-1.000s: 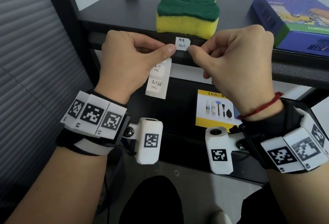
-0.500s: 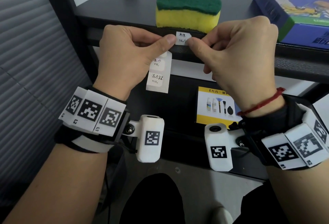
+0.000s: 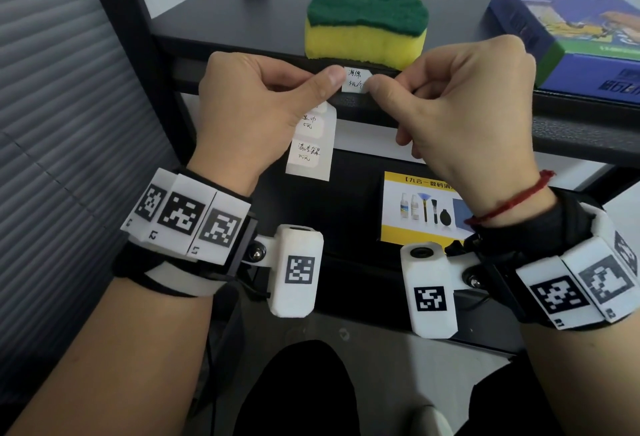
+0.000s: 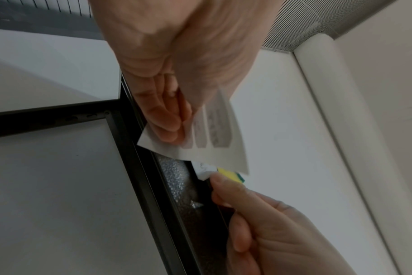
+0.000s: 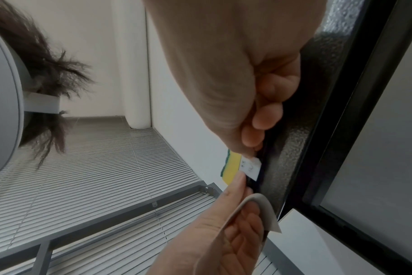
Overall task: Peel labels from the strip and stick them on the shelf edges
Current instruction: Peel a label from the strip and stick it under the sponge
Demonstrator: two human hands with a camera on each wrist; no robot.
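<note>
A small white handwritten label point(image 3: 355, 81) lies against the black shelf edge point(image 3: 249, 70), just below the sponge. My left hand point(image 3: 325, 89) touches the label's left end with its thumb, and its curled fingers grip the white label strip point(image 3: 311, 145), which hangs down with two labels showing. My right hand point(image 3: 375, 89) pinches the label's right end, fingers curled. The left wrist view shows the left hand point(image 4: 172, 126) on the strip point(image 4: 214, 148), with the label point(image 4: 204, 170) beyond it. In the right wrist view the right hand point(image 5: 249, 148) is at the label point(image 5: 251, 167).
A green and yellow sponge point(image 3: 367, 20) sits on the top shelf right above the label. A blue box point(image 3: 571, 37) lies on the same shelf to the right. A yellow cleaning-kit box point(image 3: 422, 207) stands on the lower shelf. Grey window blinds point(image 3: 69, 124) hang to the left.
Both thumbs have closed in over the label's two ends, and the label stays at the shelf edge under the sponge. The strip still hangs from my left hand.
</note>
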